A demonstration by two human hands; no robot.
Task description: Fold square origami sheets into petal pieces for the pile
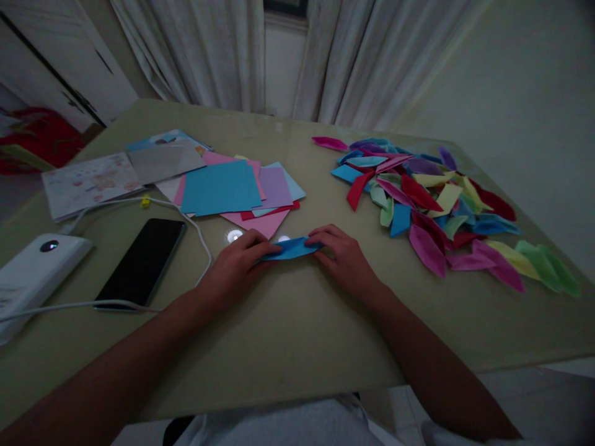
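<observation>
Between my two hands is a narrow folded strip of blue paper, held level just over the table. My left hand grips its left end, thumb on top. At the other end the fingers and thumb of my right hand pinch the paper. Just beyond it lies a loose stack of square coloured sheets, with a blue sheet on top and pink, purple and red ones below. A heap of folded paper pieces in many colours spreads over the right side of the table.
A black phone and a white power bank with a white cable lie on the left of the table. Behind them are a patterned booklet and a grey sheet. Curtains hang past the far edge.
</observation>
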